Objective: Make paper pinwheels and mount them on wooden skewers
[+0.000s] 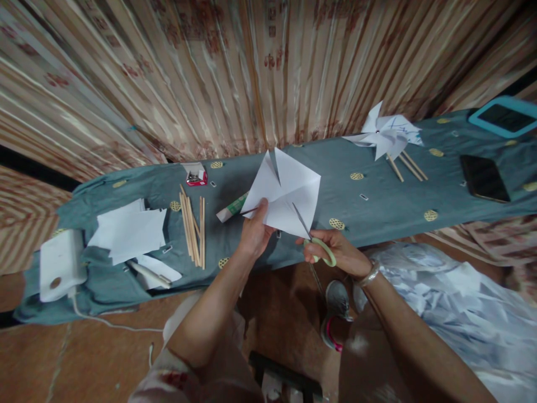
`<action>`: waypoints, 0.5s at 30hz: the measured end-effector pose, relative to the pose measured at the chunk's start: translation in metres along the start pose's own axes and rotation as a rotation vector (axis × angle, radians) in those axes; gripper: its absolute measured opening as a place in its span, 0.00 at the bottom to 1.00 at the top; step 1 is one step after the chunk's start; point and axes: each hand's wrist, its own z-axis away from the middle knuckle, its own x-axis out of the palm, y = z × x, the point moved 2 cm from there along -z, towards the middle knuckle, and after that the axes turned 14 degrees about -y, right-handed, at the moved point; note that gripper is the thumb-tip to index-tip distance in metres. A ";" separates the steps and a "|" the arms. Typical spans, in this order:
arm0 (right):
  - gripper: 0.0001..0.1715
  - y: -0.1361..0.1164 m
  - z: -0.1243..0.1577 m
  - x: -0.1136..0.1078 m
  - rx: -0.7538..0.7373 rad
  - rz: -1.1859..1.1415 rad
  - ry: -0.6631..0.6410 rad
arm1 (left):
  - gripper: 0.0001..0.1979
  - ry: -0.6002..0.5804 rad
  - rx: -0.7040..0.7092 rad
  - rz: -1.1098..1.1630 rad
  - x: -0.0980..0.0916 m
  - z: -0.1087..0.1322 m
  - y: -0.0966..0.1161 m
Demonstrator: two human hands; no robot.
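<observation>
My left hand (255,230) pinches the lower left corner of a white square paper (289,190) held above the table. The paper has slits cut in from its corners. My right hand (333,253) grips scissors with pale green handles (324,250); their blades reach up into the paper's lower edge. A silver bangle sits on my right wrist.
The narrow table has a grey-blue cloth (377,207). On it lie a bundle of wooden sticks (193,229), white paper sheets (130,232), a glue tube (231,207), a small red box (196,177), a finished paper pinwheel (384,137), a dark phone (484,178) and a tablet in a blue case (505,116). A curtain hangs behind.
</observation>
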 end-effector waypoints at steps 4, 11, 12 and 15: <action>0.27 0.001 0.000 0.000 0.005 -0.026 0.008 | 0.13 -0.016 0.008 -0.007 0.000 -0.001 -0.001; 0.25 0.004 -0.002 -0.001 -0.006 -0.077 0.031 | 0.11 -0.016 0.013 -0.001 -0.001 0.000 0.000; 0.25 0.005 -0.002 -0.001 -0.008 -0.083 0.034 | 0.11 -0.015 0.011 0.000 -0.001 0.000 0.000; 0.25 0.008 -0.003 -0.002 -0.014 -0.092 0.049 | 0.12 -0.025 0.012 0.000 -0.003 -0.001 0.000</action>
